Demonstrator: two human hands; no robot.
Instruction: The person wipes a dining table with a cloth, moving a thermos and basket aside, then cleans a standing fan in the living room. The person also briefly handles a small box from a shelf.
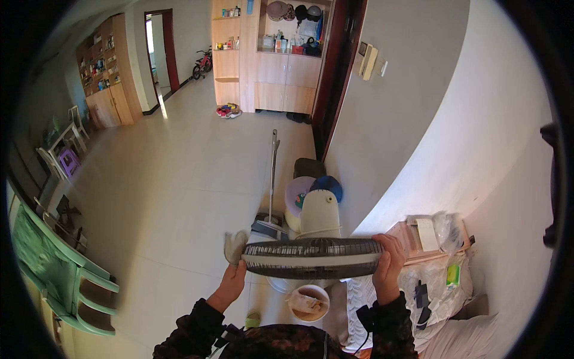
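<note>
A round fan grille (314, 259), seen edge-on, is held level before me between both hands. My left hand (229, 280) grips its left rim, and a pale cloth (235, 247) shows beside the fingertips there. My right hand (390, 264) is closed around the grille's right rim. Just beyond the grille stands a white fan base or appliance body (320, 211) with a pale cord. Under the grille, on the floor, is a white bucket (309, 316) with a crumpled bag inside.
A long-handled dustpan (267, 226), a purple basin (296, 197) and a blue basin (329, 185) stand ahead, near the wall. At right, a covered table (450, 298) holds a box and plastic bags. A green chair (80, 291) is at left.
</note>
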